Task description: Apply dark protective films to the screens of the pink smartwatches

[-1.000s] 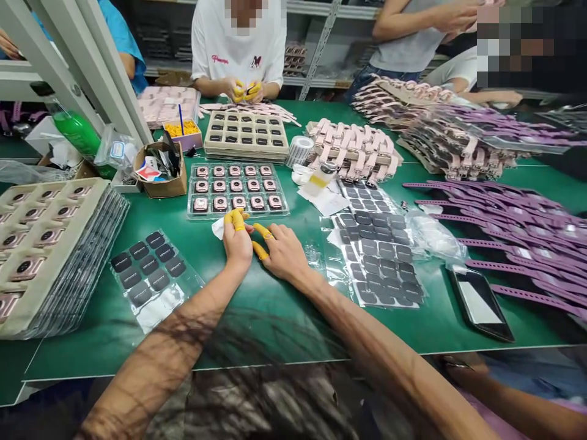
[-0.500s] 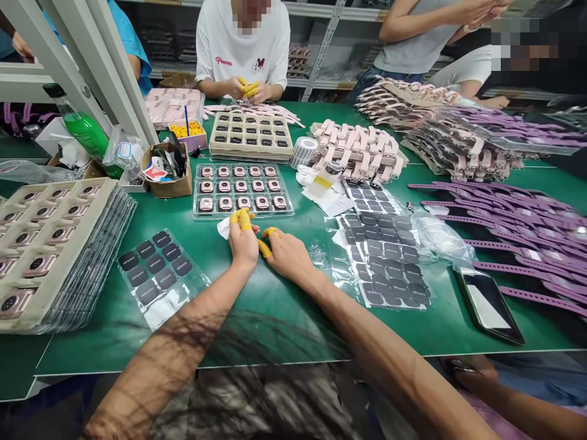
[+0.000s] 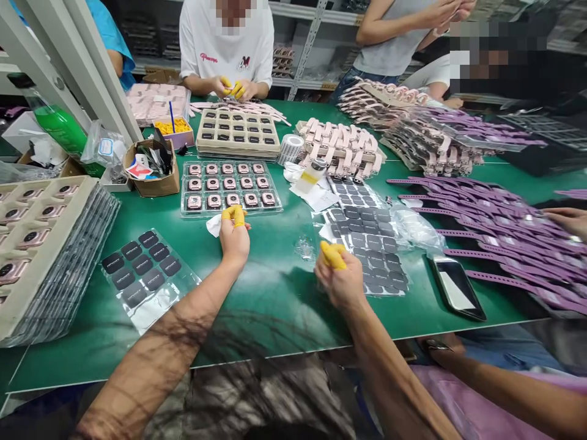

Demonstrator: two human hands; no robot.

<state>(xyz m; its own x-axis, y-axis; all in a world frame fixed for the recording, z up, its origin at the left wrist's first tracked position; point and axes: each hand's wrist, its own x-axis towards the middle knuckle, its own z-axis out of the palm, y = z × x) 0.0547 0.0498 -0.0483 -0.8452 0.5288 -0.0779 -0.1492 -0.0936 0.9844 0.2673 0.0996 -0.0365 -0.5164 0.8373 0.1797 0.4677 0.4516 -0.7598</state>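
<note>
Left hand: the left hand (image 3: 235, 239) is over the middle of the bench (image 3: 275, 305), fingers curled together in yellow finger cots (image 3: 237, 215); what they enclose is hard to make out, perhaps something small.
White wipe: the white wipe (image 3: 213, 225) shows just beside the left hand's fingers.
Right hand: the right hand (image 3: 340, 278) is nearer the front edge, fingers curled in and together, by the black sticker sheets (image 3: 380, 256); its contents cannot be told.
Watch tray: the clear tray of watch cases (image 3: 197, 214) lies just beyond the left hand.
Left side: a sticker sheet (image 3: 142, 264) lies near the front-left corner, beside stacked trays (image 3: 87, 263).
Right side: a smartphone (image 3: 456, 287) lies near the front edge, beside purple watch straps (image 3: 499, 232).
</note>
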